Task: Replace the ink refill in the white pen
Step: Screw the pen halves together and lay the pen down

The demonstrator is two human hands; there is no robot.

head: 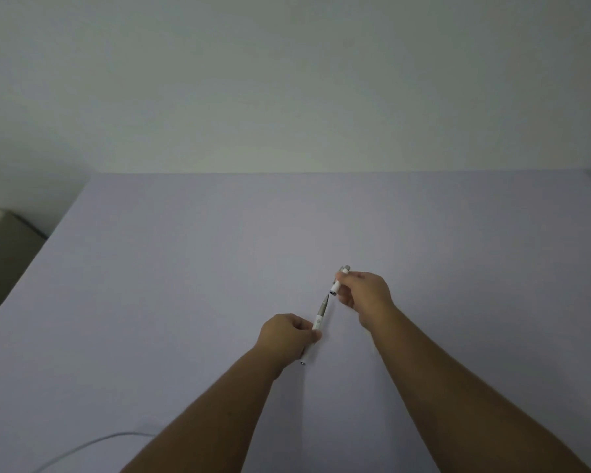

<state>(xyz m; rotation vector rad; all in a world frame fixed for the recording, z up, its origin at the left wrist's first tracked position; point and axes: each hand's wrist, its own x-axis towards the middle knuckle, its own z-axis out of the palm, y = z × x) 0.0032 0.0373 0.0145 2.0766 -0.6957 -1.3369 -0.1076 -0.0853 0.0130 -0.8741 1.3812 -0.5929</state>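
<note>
The white pen (318, 323) is held above the pale table (185, 285), tilted, with its grey tip pointing up and to the right. My left hand (287, 336) grips the pen's white barrel near its middle. The white pen cap (336, 286), with a grey clip end, is off the pen and sits just beyond the tip, a small gap between them. My right hand (364, 290) pinches the cap between thumb and fingers. No separate refill is in view.
A thin white cable (82, 447) curves over the near left part of the table. A beige object (4, 240) stands past the table's left edge. A plain wall rises behind the far edge.
</note>
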